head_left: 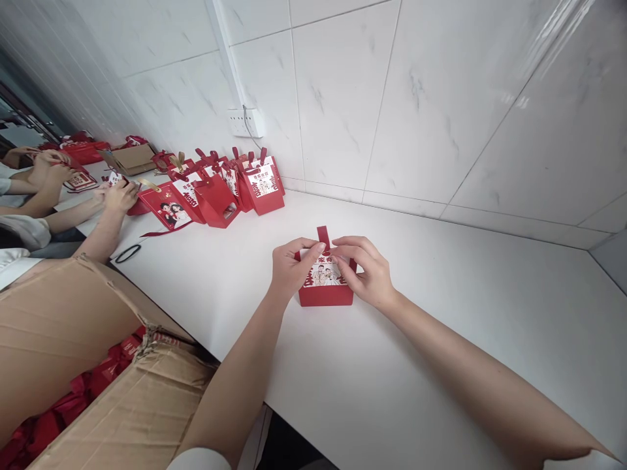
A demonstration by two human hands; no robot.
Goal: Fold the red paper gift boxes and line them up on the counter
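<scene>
A red gift box (pixel 326 297) with a white front panel, printed with a cartoon couple and red characters, stands upright on the white table in front of me. A red ribbon (pixel 322 234) sticks up from its top. My left hand (pixel 295 266) is closed on the box's upper left, its thumb pressed at the ribbon's base. From the right side, my right hand (pixel 368 269) pinches at the ribbon near the top of the box. The fingertips partly cover the ribbon and panel.
Several finished-looking red gift boxes (pixel 215 201) with ribbon loops stand at the back left by the tiled wall. A large open cardboard carton (pixel 161 385) with red items sits at the lower left. Co-workers' hands (pixel 120 196) handle red boxes farther left. A black loop (pixel 128 254) lies on the table.
</scene>
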